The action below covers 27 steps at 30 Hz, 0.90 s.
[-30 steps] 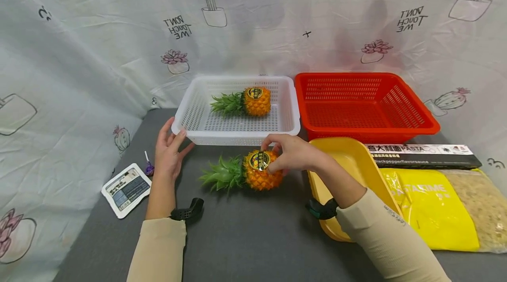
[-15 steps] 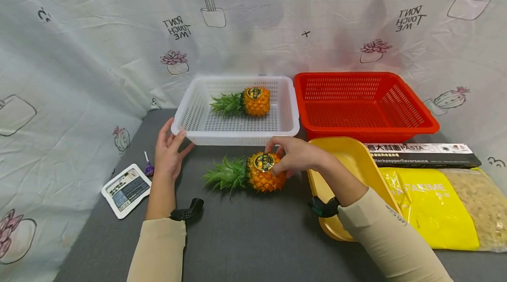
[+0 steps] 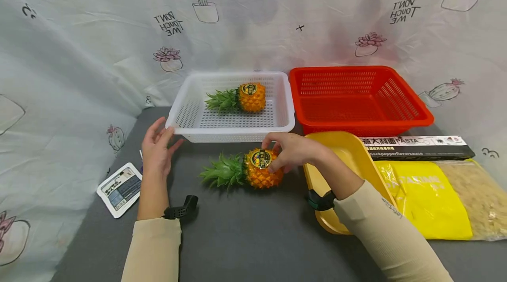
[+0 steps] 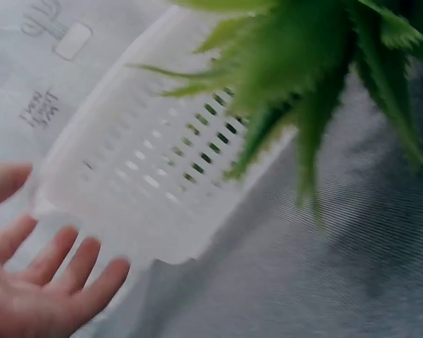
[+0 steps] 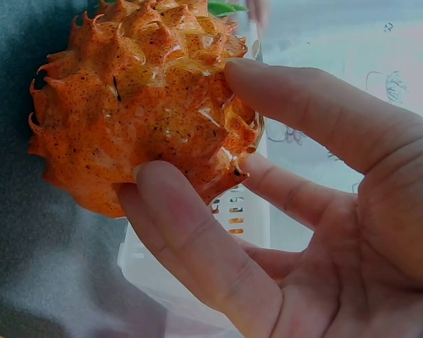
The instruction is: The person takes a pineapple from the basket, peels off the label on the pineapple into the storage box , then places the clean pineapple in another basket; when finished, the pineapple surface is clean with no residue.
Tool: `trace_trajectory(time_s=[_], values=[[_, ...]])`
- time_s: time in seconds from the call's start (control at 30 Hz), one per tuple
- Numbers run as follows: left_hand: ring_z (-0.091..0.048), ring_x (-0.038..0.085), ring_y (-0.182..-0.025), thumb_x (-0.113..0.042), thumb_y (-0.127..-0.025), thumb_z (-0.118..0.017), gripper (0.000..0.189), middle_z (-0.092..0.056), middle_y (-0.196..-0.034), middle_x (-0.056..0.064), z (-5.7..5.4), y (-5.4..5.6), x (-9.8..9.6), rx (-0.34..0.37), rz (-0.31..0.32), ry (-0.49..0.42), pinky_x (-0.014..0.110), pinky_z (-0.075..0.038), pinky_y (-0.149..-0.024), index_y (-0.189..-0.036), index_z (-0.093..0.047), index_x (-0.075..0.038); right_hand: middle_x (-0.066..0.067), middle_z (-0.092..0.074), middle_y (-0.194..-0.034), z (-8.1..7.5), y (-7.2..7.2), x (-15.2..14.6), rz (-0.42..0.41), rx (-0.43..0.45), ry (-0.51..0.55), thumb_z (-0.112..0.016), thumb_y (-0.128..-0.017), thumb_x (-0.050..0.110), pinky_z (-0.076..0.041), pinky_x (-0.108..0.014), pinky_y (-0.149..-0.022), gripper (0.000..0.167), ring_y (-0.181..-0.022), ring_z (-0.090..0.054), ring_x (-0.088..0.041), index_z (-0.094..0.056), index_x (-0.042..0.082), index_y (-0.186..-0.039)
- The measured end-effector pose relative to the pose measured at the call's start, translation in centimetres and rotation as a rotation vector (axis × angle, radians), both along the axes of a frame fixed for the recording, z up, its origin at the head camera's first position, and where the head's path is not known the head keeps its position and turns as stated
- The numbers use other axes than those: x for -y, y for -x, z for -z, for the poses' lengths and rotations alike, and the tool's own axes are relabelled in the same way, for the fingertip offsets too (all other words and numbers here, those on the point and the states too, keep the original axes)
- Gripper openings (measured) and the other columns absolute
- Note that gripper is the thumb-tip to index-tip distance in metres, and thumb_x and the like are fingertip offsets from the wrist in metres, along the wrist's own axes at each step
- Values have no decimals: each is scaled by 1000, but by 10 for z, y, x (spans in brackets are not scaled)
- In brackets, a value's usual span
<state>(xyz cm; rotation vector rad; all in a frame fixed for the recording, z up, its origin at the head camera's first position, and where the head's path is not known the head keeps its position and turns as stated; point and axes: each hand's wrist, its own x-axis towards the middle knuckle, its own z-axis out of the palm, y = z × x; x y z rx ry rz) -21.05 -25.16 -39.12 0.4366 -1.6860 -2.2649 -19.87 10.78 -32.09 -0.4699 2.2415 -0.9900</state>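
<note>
In the head view, my right hand [image 3: 291, 152] grips the round orange body of a small pineapple [image 3: 263, 178], which has a black and yellow label. Its green leaves point left. Thumb and fingers press on the spiky skin in the right wrist view. A white perforated basket [image 3: 233, 134] stands behind it with a second pineapple [image 3: 253, 99] lying inside. My left hand [image 3: 158, 150] is at the basket's front left corner, fingers spread and relaxed. Whether they touch the rim I cannot tell. Large green leaves [image 4: 289, 70] partly cover the basket in the left wrist view.
A red basket [image 3: 360, 128] stands to the right of the white one. A yellow tray [image 3: 348, 150] lies below my right forearm. Further right are a black pasta box [image 3: 416, 152] and a yellow pasta bag [image 3: 428, 198]. A white labelled packet [image 3: 120, 189] lies at left.
The gripped pineapple and my right hand have shifted slightly right relative to the white basket. My left hand stays by the basket corner. The head view has turned a little.
</note>
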Motion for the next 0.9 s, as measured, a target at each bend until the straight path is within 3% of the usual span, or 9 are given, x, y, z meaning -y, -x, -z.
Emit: trace_trajectory(time_s=[0.13, 0.2, 0.27, 0.4, 0.57, 0.7, 0.9], values=[[-65, 13, -107, -14, -98, -71, 35, -63, -123, -2, -19, -7, 4, -31, -205, 10, 24, -59, -79, -132, -67, -18, -19, -57, -124, -4, 1, 5, -13, -20, -25, -84, -82, 14, -64, -36, -74, 56, -84, -68, -26, -55, 14, -130], [-64, 14, -107, -14, -98, -71, 30, -64, -121, -2, -29, -12, 2, -62, -244, 17, 24, -58, -79, -128, -69, -17, -19, -57, -124, -5, 1, 6, -13, -24, -37, -85, -83, 15, -64, -35, -74, 56, -84, -68, -26, -55, 14, -130], [-65, 16, -108, -14, -98, -72, 30, -65, -119, 0, -38, -17, -2, -103, -240, 39, 23, -59, -79, -127, -70, -14, -19, -57, -124, -6, 2, 5, -12, -25, -43, -85, -83, 15, -64, -35, -74, 56, -84, -68, -26, -55, 14, -130], [-66, 17, -108, -11, -98, -71, 32, -67, -117, 1, -50, -29, -20, -202, -124, 153, 22, -58, -81, -130, -68, -5, -19, -57, -125, -6, 1, 2, -5, -23, -43, -85, -83, 15, -64, -36, -75, 55, -86, -68, -26, -55, 14, -130], [-70, 12, -103, -2, -100, -65, 26, -73, -108, -5, -49, -45, -44, -279, 81, 345, 19, -57, -83, -125, -67, 6, -19, -58, -125, -5, -1, 2, -1, -22, -39, -86, -83, 15, -64, -36, -75, 55, -88, -67, -27, -55, 14, -129], [-70, 7, -105, -3, -100, -65, 25, -74, -109, -8, -49, -56, -55, -281, 223, 461, 18, -55, -90, -124, -67, 5, -19, -58, -126, -4, -1, 2, -9, -36, -40, -86, -83, 16, -64, -35, -74, 55, -88, -67, -26, -56, 15, -130], [-65, 10, -116, -14, -103, -64, 29, -70, -127, 7, -51, -60, -65, -272, 473, 718, 22, -53, -96, -130, -67, -3, -19, -58, -128, -2, -2, 2, -5, -47, -56, -86, -83, 19, -63, -36, -70, 57, -83, -66, -28, -56, 16, -130]])
